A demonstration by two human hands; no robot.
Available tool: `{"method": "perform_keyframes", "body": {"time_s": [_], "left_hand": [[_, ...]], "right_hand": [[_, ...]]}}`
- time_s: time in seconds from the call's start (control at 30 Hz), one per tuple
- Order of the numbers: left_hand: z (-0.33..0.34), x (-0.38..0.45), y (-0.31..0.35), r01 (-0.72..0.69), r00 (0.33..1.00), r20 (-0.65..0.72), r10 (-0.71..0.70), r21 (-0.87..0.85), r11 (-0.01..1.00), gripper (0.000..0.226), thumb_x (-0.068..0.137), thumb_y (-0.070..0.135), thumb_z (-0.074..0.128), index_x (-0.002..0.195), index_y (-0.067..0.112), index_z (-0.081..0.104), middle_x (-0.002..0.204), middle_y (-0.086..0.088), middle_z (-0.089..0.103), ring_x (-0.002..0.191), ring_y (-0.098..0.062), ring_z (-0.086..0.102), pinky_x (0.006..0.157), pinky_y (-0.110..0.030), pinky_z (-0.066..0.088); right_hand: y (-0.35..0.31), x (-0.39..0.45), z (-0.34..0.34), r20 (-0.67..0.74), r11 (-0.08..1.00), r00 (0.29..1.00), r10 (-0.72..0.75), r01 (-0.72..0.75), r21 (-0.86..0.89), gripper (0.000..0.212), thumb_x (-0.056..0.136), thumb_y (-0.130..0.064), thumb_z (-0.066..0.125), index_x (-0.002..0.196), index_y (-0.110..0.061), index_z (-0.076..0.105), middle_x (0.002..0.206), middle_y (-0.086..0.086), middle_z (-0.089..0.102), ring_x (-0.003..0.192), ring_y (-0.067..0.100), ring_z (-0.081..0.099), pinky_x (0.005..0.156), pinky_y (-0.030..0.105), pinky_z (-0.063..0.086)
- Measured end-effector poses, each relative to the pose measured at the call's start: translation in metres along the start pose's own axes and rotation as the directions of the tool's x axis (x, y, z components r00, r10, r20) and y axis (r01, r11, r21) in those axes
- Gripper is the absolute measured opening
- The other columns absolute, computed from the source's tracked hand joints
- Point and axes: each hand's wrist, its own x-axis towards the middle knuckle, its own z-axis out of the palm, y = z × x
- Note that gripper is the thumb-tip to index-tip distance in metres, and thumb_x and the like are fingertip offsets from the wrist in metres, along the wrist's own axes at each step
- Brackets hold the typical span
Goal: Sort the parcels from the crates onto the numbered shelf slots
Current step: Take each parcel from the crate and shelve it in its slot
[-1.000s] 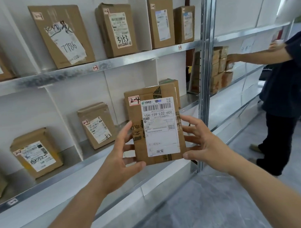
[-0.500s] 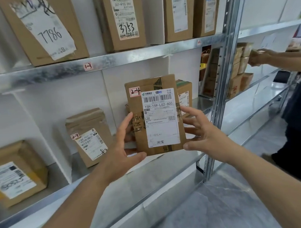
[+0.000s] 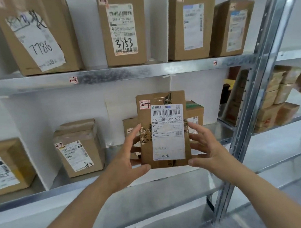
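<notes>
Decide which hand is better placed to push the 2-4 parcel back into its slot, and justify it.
Right, marginally. The right hand grips the parcel on the side nearest the free shelf space; the left hand sits before the parcels already standing there.

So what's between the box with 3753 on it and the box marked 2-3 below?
In the head view, the metal shelf edge with its 1-3 tag, then bare white wall.

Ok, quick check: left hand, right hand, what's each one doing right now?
Left hand: grips the left edge of the parcel tagged 2-4, thumb at its bottom corner.
Right hand: grips the same parcel's right edge.
</notes>
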Motion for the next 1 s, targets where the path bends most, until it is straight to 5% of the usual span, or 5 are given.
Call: {"method": "perform_keyframes", "body": {"time_s": [0.23, 0.4, 0.53, 0.87, 1.0], "left_hand": [[0.085, 0.033, 0.03, 0.093, 0.988, -0.132, -0.085, 0.052, 0.994, 0.108, 0.078, 0.009, 0.076, 0.119, 0.081, 0.008, 0.145, 0.019, 0.033, 0.12, 0.003, 0.048, 0.1, -0.035, 0.048], [0.13, 0.028, 0.028, 0.154, 0.976, -0.168, -0.139, 0.075, 0.985, 0.105, 0.078, 0.009, 0.076, 0.133, 0.068, 0.007, 0.143, 0.02, 0.036, 0.124, -0.002, 0.046, 0.095, -0.029, 0.051], [0.147, 0.028, 0.032, 0.169, 0.974, -0.168, -0.154, 0.076, 0.983, 0.106, 0.079, 0.003, 0.073, 0.13, 0.07, 0.008, 0.137, 0.025, 0.037, 0.12, 0.002, 0.047, 0.087, -0.016, 0.05], [0.21, 0.061, 0.037, 0.223, 0.972, -0.083, -0.219, 0.039, 0.974, 0.104, 0.08, 0.006, 0.073, 0.13, 0.066, 0.004, 0.125, 0.049, 0.03, 0.118, 0.013, 0.041, 0.083, -0.008, 0.046], [0.258, 0.075, 0.042, 0.251, 0.964, -0.098, -0.247, 0.021, 0.968, 0.102, 0.081, 0.009, 0.072, 0.129, 0.068, 0.003, 0.13, 0.044, 0.027, 0.119, 0.014, 0.04, 0.087, -0.009, 0.045]], "right_hand": [[0.039, 0.016, -0.093, 0.156, 0.996, 0.987, -0.041, 0.029, 0.081, 0.096, 0.078, 0.005, 0.07, 0.115, -0.074, 0.031, 0.129, -0.027, 0.043, 0.119, -0.001, 0.049, 0.094, 0.028, 0.051], [0.07, 0.01, -0.12, 0.246, 0.996, 0.969, -0.034, 0.013, 0.086, 0.095, 0.08, 0.004, 0.069, 0.118, -0.073, 0.029, 0.134, -0.025, 0.043, 0.123, -0.001, 0.047, 0.097, 0.03, 0.05], [0.084, 0.004, -0.127, 0.253, 0.991, 0.967, -0.012, -0.022, 0.133, 0.095, 0.081, 0.005, 0.067, 0.117, -0.074, 0.028, 0.133, -0.029, 0.042, 0.123, 0.001, 0.046, 0.097, 0.03, 0.05], [0.127, -0.01, -0.184, 0.235, 0.986, 0.97, 0.059, -0.093, 0.138, 0.095, 0.079, 0.008, 0.068, 0.126, -0.066, 0.031, 0.14, -0.022, 0.041, 0.131, 0.008, 0.043, 0.097, 0.041, 0.05], [0.151, -0.018, -0.223, 0.253, 0.991, 0.965, 0.061, -0.089, 0.101, 0.096, 0.08, 0.006, 0.068, 0.12, -0.072, 0.03, 0.14, -0.024, 0.039, 0.13, 0.006, 0.042, 0.098, 0.038, 0.049]]}}
